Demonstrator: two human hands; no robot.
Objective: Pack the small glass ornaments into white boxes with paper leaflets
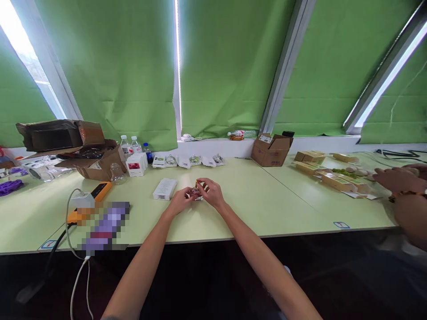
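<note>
Both my hands meet over the middle of the table (240,209). Between them is a small, shiny, dark-red and clear object (196,193), too small to name. My left hand (180,200) is closed on its left side. From the other side my right hand (211,192) pinches a yellowish bit at its top, fingers bent. Fingers hide much of the object. Just left of my left hand lies a white box (165,189) with a barcode, flat on the table. Farther back, several white packets with small round pieces (194,159) stand in a row.
To the left are a white carton (136,164), bottles (125,146), an open cardboard box (100,162), an orange power strip (102,191) and a blurred phone-like thing (108,224). A brown box (271,150) stands back right. Another person's hands (400,180) work beside yellowish boxes (340,181).
</note>
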